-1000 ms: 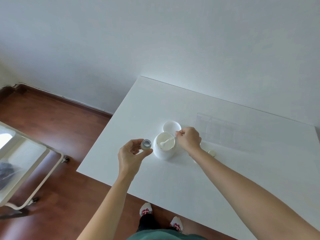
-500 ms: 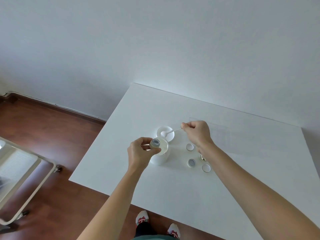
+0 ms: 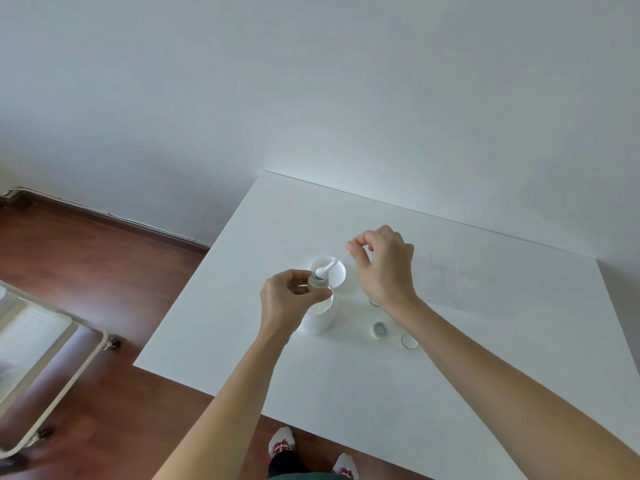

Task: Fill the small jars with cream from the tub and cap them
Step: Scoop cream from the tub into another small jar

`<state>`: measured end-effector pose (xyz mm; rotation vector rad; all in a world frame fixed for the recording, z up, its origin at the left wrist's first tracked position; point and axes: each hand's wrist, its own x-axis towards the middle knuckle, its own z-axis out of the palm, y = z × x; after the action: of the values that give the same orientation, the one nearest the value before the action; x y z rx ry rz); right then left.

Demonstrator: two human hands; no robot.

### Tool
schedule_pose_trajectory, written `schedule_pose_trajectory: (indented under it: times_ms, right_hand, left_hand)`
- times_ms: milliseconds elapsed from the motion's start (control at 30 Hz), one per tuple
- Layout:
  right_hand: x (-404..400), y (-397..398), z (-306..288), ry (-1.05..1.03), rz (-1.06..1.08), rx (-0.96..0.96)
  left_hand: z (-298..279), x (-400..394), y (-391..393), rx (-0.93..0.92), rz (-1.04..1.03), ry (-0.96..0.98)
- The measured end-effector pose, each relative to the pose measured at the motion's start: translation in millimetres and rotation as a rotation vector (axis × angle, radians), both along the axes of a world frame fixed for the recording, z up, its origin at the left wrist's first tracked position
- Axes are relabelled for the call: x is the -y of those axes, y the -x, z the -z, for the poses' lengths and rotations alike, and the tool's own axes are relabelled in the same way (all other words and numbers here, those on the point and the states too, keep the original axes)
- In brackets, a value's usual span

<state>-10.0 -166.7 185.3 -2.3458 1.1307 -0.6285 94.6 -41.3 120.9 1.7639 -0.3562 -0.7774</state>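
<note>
White walls are backing a white table (image 3: 398, 393) set over a reddish wood floor (image 3: 86, 254), and the open tub (image 3: 320, 315) of cream is standing near the table's left edge. Just above the tub, the left hand (image 3: 287, 299) is pinching a small jar (image 3: 318, 281) between thumb and fingers, mouth upward. Behind the tub, the right hand (image 3: 382, 265) is pinching the handle of a small white spoon (image 3: 325, 270), whose bowl is hovering right at the jar's mouth. The tub's lid (image 3: 334, 271) is lying just beyond the tub. To the tub's right, another jar (image 3: 380, 329) and a loose cap (image 3: 409, 341) are waiting near the right forearm.

The jar's mouth looks narrow against the spoon, so cream may be smearing onto the rim or dropping past it; a tilted jar or a hurried tip would cause that, and a messy rim could be spoiling the cap's seating.
</note>
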Motion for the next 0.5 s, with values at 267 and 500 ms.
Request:
schedule_pose_trajectory:
  times_ms: [267,500]
  right_hand:
    - [-10,6,5,0.293,-0.186,0.109]
    - [-6,20,15,0.507,-0.335,0.256]
  left_hand:
    - [-4,2,0,-0.046,-0.006,0.006]
    - [-7,3,-2,-0.088,-0.01,0.025]
